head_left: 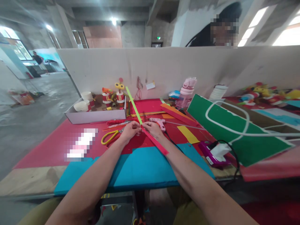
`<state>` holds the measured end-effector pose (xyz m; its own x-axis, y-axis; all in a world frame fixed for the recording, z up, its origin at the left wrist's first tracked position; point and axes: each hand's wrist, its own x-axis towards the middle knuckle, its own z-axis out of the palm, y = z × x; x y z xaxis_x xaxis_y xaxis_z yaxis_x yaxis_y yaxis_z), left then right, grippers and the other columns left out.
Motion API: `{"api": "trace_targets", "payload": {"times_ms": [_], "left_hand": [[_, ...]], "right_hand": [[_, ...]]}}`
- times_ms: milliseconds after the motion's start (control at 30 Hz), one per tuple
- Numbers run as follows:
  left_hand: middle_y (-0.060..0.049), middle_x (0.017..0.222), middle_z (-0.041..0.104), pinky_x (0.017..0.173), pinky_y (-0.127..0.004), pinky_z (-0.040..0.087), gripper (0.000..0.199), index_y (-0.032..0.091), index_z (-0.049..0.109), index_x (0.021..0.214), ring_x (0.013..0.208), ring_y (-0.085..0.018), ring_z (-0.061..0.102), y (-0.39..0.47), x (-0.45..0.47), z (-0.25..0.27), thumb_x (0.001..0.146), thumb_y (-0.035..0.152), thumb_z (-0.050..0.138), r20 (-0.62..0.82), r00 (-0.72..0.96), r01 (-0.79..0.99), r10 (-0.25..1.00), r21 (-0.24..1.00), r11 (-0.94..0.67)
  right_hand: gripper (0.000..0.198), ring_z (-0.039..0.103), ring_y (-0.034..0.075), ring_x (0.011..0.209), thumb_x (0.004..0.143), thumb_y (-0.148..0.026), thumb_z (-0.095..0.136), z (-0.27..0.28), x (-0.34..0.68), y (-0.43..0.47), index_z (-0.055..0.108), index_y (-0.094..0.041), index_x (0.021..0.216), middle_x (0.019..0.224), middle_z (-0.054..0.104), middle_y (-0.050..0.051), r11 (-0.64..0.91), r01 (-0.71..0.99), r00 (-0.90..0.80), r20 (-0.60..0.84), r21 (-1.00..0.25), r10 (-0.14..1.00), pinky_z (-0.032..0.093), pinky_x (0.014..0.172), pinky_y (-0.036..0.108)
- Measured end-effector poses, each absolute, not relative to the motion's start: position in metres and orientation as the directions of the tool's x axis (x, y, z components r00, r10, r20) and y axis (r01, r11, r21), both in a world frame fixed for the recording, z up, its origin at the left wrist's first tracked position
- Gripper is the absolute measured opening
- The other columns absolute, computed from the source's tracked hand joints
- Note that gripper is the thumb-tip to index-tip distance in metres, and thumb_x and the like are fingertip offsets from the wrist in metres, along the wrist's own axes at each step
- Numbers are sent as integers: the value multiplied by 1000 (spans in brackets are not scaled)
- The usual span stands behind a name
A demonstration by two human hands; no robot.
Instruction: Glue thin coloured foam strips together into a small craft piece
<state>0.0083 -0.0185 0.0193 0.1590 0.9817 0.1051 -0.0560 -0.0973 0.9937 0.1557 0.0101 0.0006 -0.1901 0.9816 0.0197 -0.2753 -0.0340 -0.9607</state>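
My left hand [131, 130] and my right hand [152, 128] are close together above the table, their fingers pinched where two paper strips meet. A light green paper strip [133, 104] runs from my fingertips up and away to the left. From the same spot a pinkish-red paper strip [157, 144] slants down toward me across my right wrist. My fingers hide the joint, so whether the strips are attached or just crossed cannot be seen. Yellow-handled scissors [109, 137] lie left of my left hand. Just behind my right hand rests a pink glue gun [159, 122].
A white open box [96, 117] with paper cups and figures stands back left. A pink bottle [186, 92] stands at the back. To the right are a yellow paper piece [188, 134], a green board [225, 128], a purple power strip [212, 156] and a white cable. Blue sheet [145, 165] covers the front edge.
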Motion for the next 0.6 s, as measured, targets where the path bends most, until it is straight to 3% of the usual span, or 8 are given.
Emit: {"api": "trace_targets", "payload": {"times_ms": [133,233,333,600], "left_hand": [[4,59,57,50,-21,43,31,18,54,74,50,-10,54,-23,13,19,66,36,77,196,163,141,967,965,-220],[2,60,59,50,-22,42,31,18,55,73,52,-11,54,-26,14,20,72,43,72,247,119,192,962,945,-266],[1,59,59,49,-22,42,32,18,56,74,51,-11,54,-26,12,21,77,49,64,236,45,114,971,964,-239],[1,61,62,52,-22,44,27,17,59,72,50,-9,53,-20,7,21,67,39,74,115,35,-96,993,989,-112]], "right_hand": [[33,56,9,55,52,-37,84,3,154,6,65,-17,70,61,63,-3,-55,-363,-130,-9,-930,992,50,60,24],[34,56,9,56,51,-38,84,4,152,5,65,-17,71,60,62,-4,-33,-362,-130,15,-932,991,51,62,25],[37,57,10,55,51,-40,85,3,152,4,66,-16,73,61,63,-3,-19,-327,-155,34,-945,987,51,61,25],[31,60,9,60,56,-30,86,8,154,1,65,-16,75,64,64,-3,-95,-392,-241,3,-915,971,54,68,25]]}}
